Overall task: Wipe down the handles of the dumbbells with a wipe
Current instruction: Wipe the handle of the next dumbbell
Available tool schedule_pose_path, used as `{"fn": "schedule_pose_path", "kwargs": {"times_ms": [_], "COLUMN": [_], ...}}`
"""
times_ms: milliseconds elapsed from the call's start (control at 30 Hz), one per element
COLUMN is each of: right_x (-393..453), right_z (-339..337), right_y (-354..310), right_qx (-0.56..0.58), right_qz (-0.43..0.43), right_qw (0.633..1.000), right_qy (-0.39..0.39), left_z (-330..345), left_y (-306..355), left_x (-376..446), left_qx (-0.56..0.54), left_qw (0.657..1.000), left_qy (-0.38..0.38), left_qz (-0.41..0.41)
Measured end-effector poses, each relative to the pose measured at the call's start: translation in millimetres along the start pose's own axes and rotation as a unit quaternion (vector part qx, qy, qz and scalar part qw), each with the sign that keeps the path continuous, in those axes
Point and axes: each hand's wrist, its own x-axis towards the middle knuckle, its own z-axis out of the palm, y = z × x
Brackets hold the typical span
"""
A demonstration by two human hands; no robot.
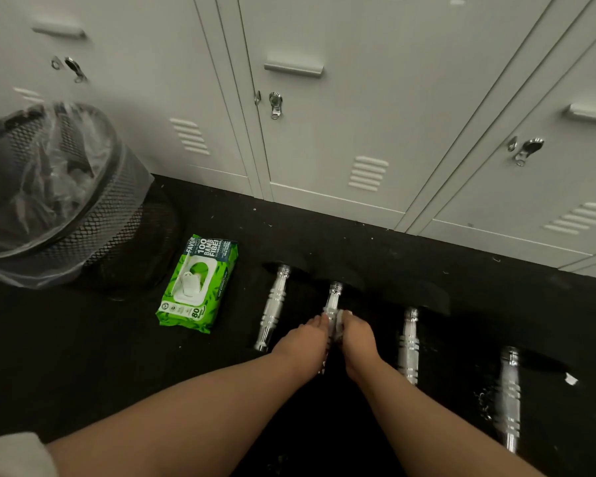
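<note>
Four dumbbells lie in a row; wipes pack at nine o'clock, bin at ten, lockers at twelve.

Gym locker room, grey metal lockers, black rubber floor, chrome-handled dumbbells
</note>
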Motion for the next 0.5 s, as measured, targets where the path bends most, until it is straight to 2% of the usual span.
{"fn": "schedule_pose_path", "kwargs": {"times_ms": [67, 233, 400, 500], "right_x": [1.6, -1.3, 1.3, 0.5], "right_z": [1.6, -4.8, -19.1, -17.1], "right_y": [-3.3, -4.7, 0.1, 3.1], "right_qx": [0.022, 0.092, 0.005, 0.043], "right_qz": [0.025, 0.084, 0.074, 0.08], "right_qw": [0.999, 0.987, 0.995, 0.994], "right_qy": [-0.004, -0.098, -0.07, -0.067], "left_z": [0.4, 1.7, -0.4, -0.3], "left_y": [1.0, 1.8, 1.2, 1.4], "left_x": [0.4, 2.8, 3.3, 1.7], "left_qx": [0.005, 0.02, 0.026, 0.033], "left_qw": [1.0, 1.0, 0.999, 0.999], "left_qy": [0.001, -0.002, -0.018, -0.003], "left_qz": [-0.002, -0.013, -0.007, -0.001]}}
